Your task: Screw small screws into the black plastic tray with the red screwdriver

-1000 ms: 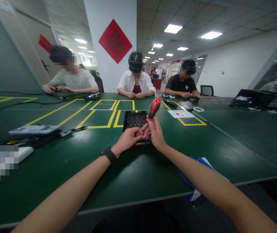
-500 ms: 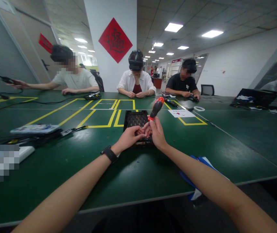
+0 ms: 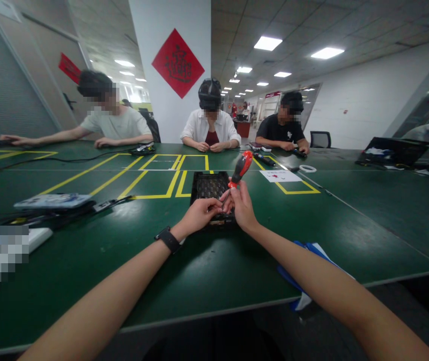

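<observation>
A screwdriver (image 3: 243, 166) with a red and black handle leans up and to the right, its thin shaft running down between my fingers. My right hand (image 3: 245, 213) is closed around the shaft just below the handle. Close by the lower end of the shaft, my left hand (image 3: 198, 215) is closed in a pinch; whatever its fingertips hold is too small to make out. Both hands are over the near part of a black tray-like box (image 3: 196, 183) with a patterned inside. My fingers hide part of the box and the screwdriver's tip.
The green table (image 3: 154, 286) carries yellow tape outlines. Cables and a light-blue flat case (image 3: 53, 200) lie left; blue-and-white cloth (image 3: 297, 281) is under my right forearm. A printed sheet (image 3: 280, 176) and white ring (image 3: 308, 169) lie ahead. Three co-workers sit opposite, another far right.
My hands and the screwdriver hold nearly the same pose. At the far left, a co-worker's outstretched hand has lowered to the table; the dark device it held no longer shows clearly.
</observation>
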{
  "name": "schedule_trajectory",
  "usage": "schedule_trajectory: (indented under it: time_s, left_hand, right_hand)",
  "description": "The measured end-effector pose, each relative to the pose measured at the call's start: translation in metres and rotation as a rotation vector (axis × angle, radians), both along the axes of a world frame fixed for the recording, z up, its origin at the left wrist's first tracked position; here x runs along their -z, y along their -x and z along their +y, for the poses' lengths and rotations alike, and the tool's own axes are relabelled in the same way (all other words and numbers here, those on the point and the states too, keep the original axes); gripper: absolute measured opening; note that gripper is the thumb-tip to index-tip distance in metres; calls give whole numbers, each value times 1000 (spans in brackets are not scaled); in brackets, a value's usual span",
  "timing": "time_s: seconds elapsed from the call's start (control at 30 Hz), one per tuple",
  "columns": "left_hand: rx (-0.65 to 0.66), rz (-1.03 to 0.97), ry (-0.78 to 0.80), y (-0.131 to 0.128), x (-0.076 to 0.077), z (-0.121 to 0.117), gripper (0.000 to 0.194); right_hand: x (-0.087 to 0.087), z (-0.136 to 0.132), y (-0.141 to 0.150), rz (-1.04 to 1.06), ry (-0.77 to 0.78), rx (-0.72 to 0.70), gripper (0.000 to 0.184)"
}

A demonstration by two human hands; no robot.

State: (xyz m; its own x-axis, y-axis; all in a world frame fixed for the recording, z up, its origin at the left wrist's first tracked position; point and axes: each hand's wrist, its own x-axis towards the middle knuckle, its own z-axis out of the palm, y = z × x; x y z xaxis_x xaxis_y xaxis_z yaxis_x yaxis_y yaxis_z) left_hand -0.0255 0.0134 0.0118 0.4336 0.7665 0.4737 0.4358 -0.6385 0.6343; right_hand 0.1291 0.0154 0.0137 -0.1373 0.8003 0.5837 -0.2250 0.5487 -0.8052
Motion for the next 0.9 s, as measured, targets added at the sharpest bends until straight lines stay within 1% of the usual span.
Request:
schedule_trajectory:
  time_s: [0.1,0.2,0.37,0.43,0.6,0.73,0.9]
  left_hand:
    - [2,-20,30,0,0,0,18]
    - [-40,-20,52,0,2,1,21]
    - [-114,31,14,1,5,3,25]
    - [-113,42,-5,1,5,3,24]
    - [-61,45,-18,1,4,2,20]
    - [-43,46,-16,1,4,3,20]
    - [-103,22,2,1,5,4,23]
  right_hand:
    - [0,-1,1,-11,-21,19,34]
    - [-1,-2,1,-14,-28,30,33]
    - [-2,-1,1,-17,-16,29,32]
    - [-2,-1,0,-10,-12,17,32]
    - [0,1,0,-3,7,-8,32]
    - [1,1,1,-12,-7,-13,32]
    - [-1,-1,1,-19,-23,11,33]
